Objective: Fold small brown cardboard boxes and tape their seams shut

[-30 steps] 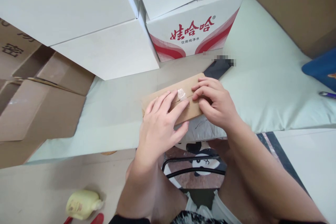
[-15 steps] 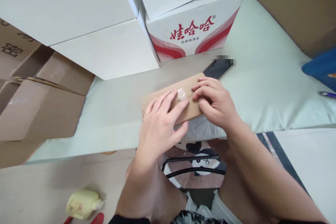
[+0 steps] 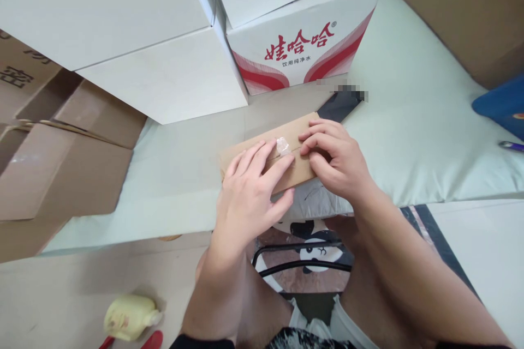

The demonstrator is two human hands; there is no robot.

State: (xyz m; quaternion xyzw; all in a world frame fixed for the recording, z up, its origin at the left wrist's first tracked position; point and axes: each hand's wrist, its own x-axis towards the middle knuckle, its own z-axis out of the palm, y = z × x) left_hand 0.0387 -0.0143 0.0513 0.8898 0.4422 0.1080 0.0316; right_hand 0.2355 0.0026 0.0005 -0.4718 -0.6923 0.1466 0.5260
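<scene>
A small brown cardboard box [image 3: 295, 125] lies at a slant on the pale green cloth. A clear piece of tape [image 3: 283, 146] sits across the seam in its top. My left hand [image 3: 254, 191] rests over the box's left part, fingers spread on the top and thumb near the front edge. On the right part, my right hand [image 3: 335, 158] touches the top with bent fingertips, its thumb and fingers apart. Behind the box's right end lies a dark flat object [image 3: 341, 104], partly blurred out.
White boxes [image 3: 164, 76] and a red-and-white carton [image 3: 303, 54] stand behind. Brown cartons [image 3: 82, 158] are at the left, another [image 3: 466, 16] at the back right. A blue object [image 3: 501, 106] and a pen [image 3: 511, 146] lie at the right edge. A yellow bottle [image 3: 129, 316] is on the floor.
</scene>
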